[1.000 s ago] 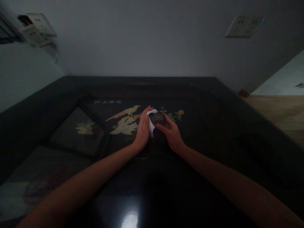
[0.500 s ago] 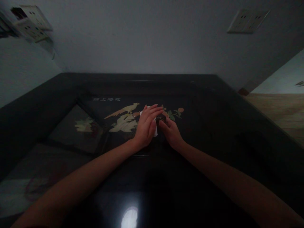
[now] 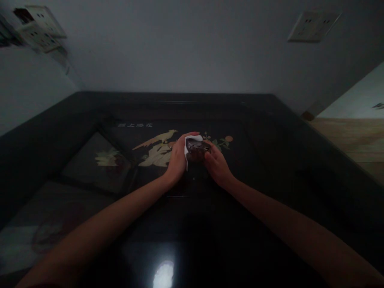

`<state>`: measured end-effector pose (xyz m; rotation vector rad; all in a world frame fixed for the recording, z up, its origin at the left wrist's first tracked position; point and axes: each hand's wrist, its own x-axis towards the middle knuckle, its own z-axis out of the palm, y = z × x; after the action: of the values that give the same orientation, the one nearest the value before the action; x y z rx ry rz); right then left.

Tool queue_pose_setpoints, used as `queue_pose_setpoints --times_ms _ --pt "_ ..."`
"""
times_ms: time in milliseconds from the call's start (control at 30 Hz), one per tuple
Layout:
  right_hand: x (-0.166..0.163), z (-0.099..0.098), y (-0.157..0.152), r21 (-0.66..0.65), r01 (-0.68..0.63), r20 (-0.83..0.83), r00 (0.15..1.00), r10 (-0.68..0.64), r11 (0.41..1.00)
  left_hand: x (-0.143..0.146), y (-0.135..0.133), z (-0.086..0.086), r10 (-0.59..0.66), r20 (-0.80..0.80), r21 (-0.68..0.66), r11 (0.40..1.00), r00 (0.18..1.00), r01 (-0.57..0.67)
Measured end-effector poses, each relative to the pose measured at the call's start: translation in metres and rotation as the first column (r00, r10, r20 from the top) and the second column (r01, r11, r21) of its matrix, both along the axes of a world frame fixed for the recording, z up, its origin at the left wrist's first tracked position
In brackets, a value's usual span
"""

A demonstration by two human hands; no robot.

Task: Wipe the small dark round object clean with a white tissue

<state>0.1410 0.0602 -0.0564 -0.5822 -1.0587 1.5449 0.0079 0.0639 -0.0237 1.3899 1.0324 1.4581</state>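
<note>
Both my hands meet over the middle of a glossy black table (image 3: 270, 168). My left hand (image 3: 176, 160) is curled around a white cloth (image 3: 187, 145) and presses it against the left side of a small dark round object (image 3: 196, 149). That object is tilted, its top facing me. My right hand (image 3: 217, 165) grips the object from the right and below. The light is dim, so I cannot make out what the dark object is.
The tabletop carries an inlaid bird-and-flower picture (image 3: 156, 150) with pale lettering (image 3: 135, 125) above it. A grey wall with socket plates (image 3: 313, 21) rises behind the table. More sockets (image 3: 36, 28) sit at upper left. Wooden floor (image 3: 354, 140) shows at right.
Half a second ago my left hand lay flat over the object with the cloth under it. It has since slid to the object's left side, and the dark top shows again, tilted.
</note>
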Motion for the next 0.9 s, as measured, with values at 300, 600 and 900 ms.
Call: queue_pose_setpoints --times_ms 300,600,900 --pt "-0.004 0.004 -0.003 -0.053 -0.042 -0.029 0.999 0.041 0.998 -0.013 -0.005 0.008 0.266 -0.570 0.652 0.722 0.778 0.231" --pt "-0.003 0.001 -0.004 -0.001 -0.110 -0.006 0.994 0.110 0.994 -0.004 -0.002 0.011 0.013 -0.030 0.204 0.979 0.999 -0.006" --pt "-0.005 0.004 -0.003 0.053 -0.160 0.079 0.985 0.156 0.986 -0.014 0.006 0.014 -0.002 -0.159 0.289 0.956 0.987 0.049"
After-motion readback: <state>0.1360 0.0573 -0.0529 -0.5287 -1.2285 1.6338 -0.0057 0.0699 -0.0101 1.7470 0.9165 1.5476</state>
